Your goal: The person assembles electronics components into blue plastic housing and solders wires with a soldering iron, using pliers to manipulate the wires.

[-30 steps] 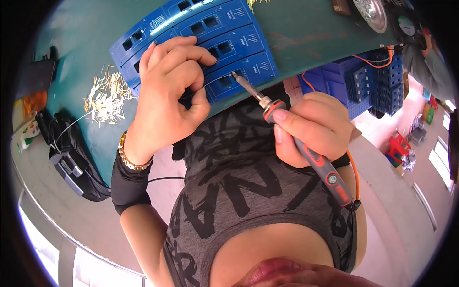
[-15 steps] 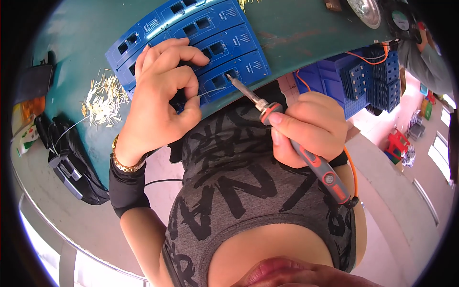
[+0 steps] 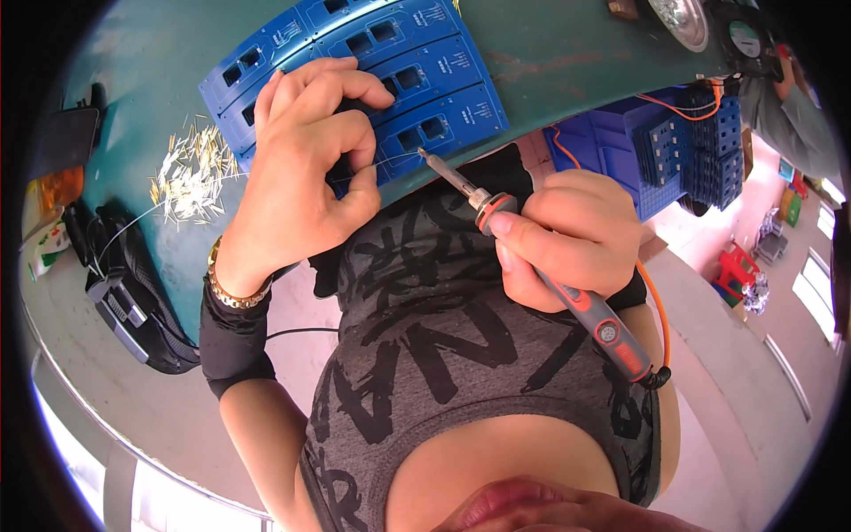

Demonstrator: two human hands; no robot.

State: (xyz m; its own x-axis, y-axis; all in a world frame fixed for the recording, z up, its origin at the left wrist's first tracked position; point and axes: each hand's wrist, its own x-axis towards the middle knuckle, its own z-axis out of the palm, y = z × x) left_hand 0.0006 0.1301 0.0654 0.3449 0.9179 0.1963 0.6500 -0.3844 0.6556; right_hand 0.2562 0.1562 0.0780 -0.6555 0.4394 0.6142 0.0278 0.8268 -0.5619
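Note:
My right hand (image 3: pixel 576 239) grips a grey and red soldering iron (image 3: pixel 612 335), whose tip points up and left. That tip is at the near edge of a blue circuit board panel (image 3: pixel 461 113), just below a pair of square cutouts. Between thumb and index finger, my left hand (image 3: pixel 310 164) pinches a thin solder wire (image 3: pixel 396 161). The wire's end meets the iron's tip or lies very close to it. My other left fingers rest on the panel and cover part of its left side.
Loose thin metal pins (image 3: pixel 197 177) lie piled left of the panel on the green table (image 3: pixel 567 66). Farther left sits a black bag (image 3: pixel 133 310). At right, a blue bin (image 3: pixel 612 151) stands beside stacked blue boards (image 3: pixel 714 146). An orange cable (image 3: pixel 654 297) trails from the iron.
The iron's tip has drawn back slightly from beside the cutout toward the panel's near edge, where the wire's end now meets it. The panel has shifted slightly right and away from me.

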